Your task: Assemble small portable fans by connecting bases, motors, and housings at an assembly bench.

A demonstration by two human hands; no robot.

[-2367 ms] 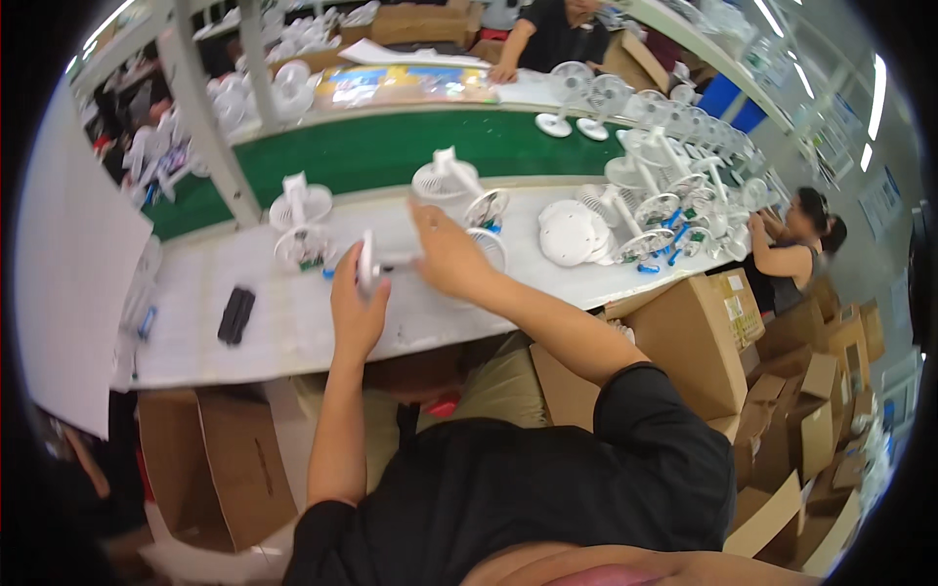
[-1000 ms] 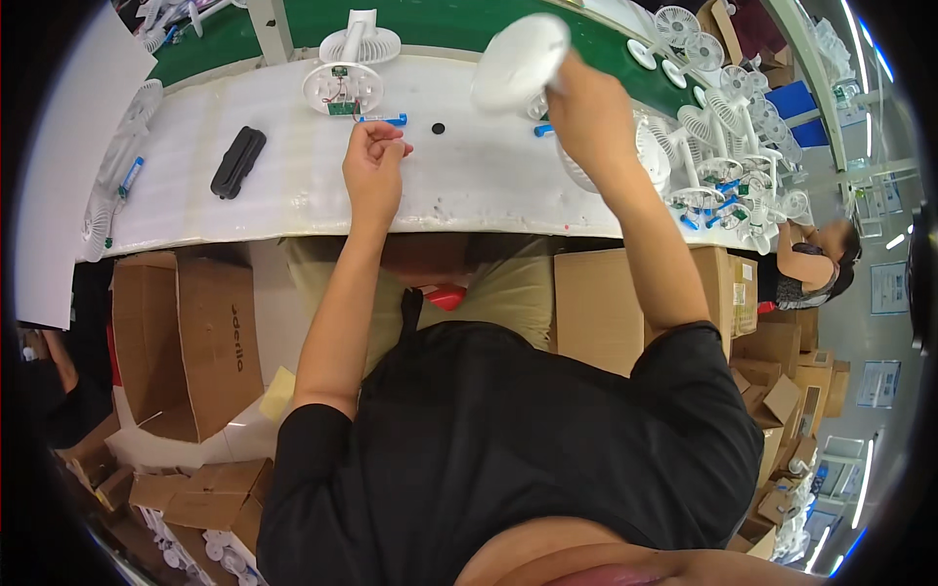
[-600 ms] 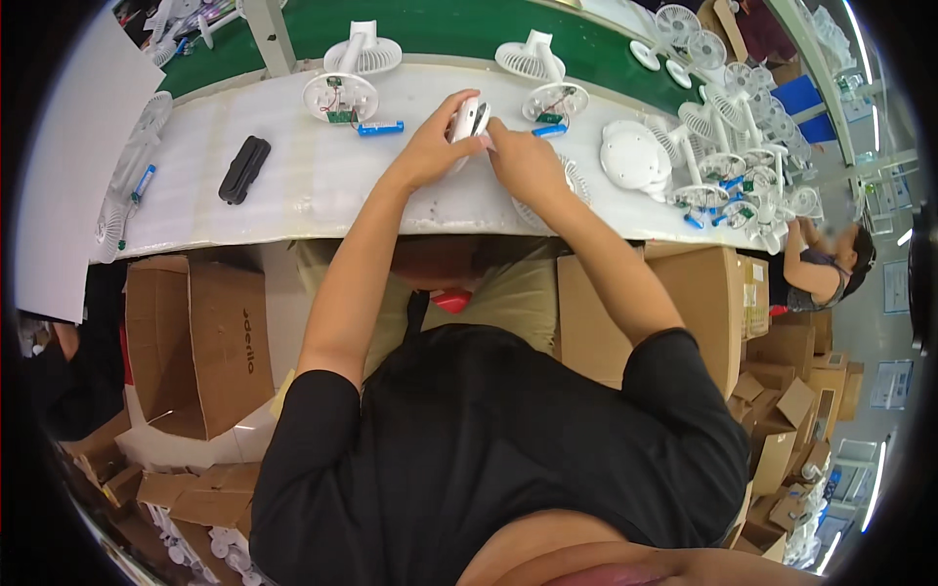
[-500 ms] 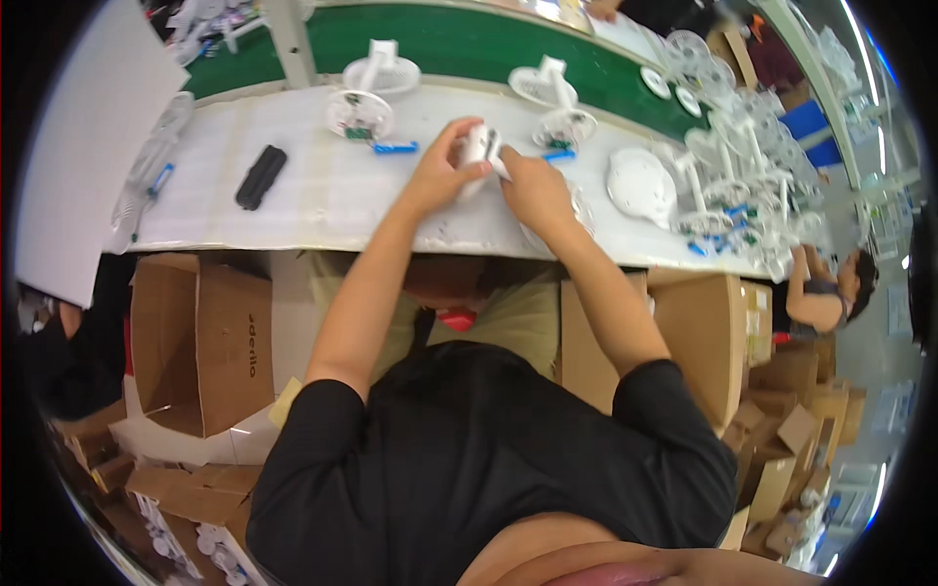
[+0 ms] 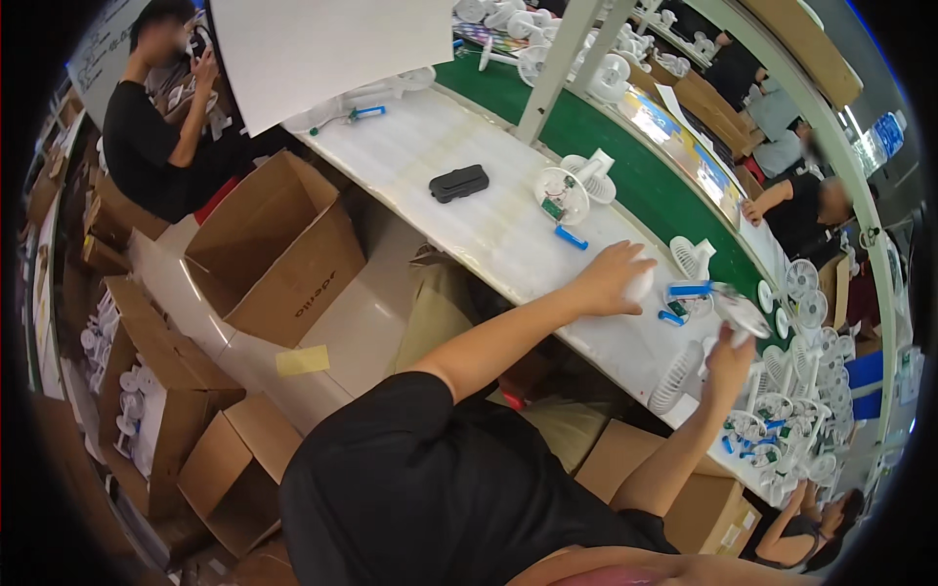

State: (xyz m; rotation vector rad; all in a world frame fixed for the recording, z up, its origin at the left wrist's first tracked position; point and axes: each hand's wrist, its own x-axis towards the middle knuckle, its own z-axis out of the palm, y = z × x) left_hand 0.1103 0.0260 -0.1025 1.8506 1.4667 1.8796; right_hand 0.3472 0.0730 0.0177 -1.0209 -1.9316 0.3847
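My left hand (image 5: 614,281) is over the front edge of the workbench, its fingers curled round a smooth white plastic piece (image 5: 641,285). Farther right, my raised right hand (image 5: 731,361) grips a round white fan base (image 5: 745,314) by its lower rim. A blue cylindrical battery (image 5: 691,288) appears to hang from that base by wires. Behind my hands stands a small white fan (image 5: 692,256) with an open base, a circuit board and another blue battery (image 5: 671,318). A ribbed white fan head (image 5: 674,377) lies at the bench edge beside my right forearm.
Another opened fan (image 5: 562,195) and a black oblong case (image 5: 459,183) are on the white bench (image 5: 410,146). Many fans crowd the right end (image 5: 782,420). A green strip (image 5: 479,83) runs behind. Cardboard boxes (image 5: 278,249) stand below; people sit at left and far right.
The view has swung to the left. My hands, earlier together on a white piece, are now apart; my right hand has lifted the fan base off to the right.
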